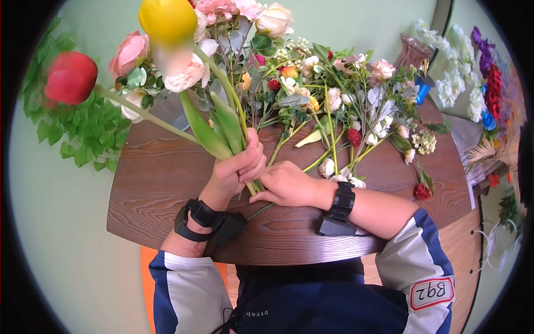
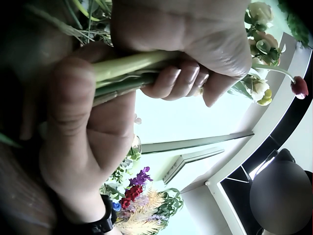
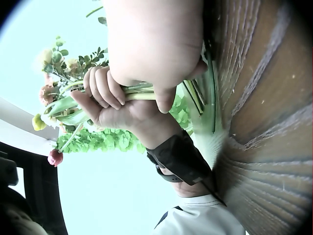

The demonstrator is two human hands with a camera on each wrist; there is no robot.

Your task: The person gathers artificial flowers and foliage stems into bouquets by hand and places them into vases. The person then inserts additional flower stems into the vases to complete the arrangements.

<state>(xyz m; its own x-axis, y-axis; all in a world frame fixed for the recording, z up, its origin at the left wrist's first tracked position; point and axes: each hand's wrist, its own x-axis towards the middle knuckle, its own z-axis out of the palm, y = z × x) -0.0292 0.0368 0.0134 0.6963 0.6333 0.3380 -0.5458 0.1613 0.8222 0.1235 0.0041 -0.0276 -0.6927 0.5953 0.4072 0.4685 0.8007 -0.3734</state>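
Over the front of the table, my left hand (image 1: 239,164) grips a bunch of artificial flower stems (image 2: 127,68), fingers curled round them. A yellow tulip (image 1: 167,22) and a red tulip (image 1: 71,78) lean out of the bunch to the upper left, broad green leaves (image 1: 208,131) below them. Pink and cream blooms (image 1: 130,54) show behind the tulips. Just below the left hand, my right hand (image 1: 289,183) holds the lower stems between thumb and fingers. In the right wrist view, cut stem ends (image 3: 193,98) stick out past the right thumb.
Loose flowers and greenery (image 1: 334,106) cover the back and right of the dark wooden table (image 1: 161,183). A pinkish glass vase (image 1: 413,51) stands at the back right. Leafy vines (image 1: 67,133) hang at left; purple and red flowers (image 1: 492,83) are at far right.
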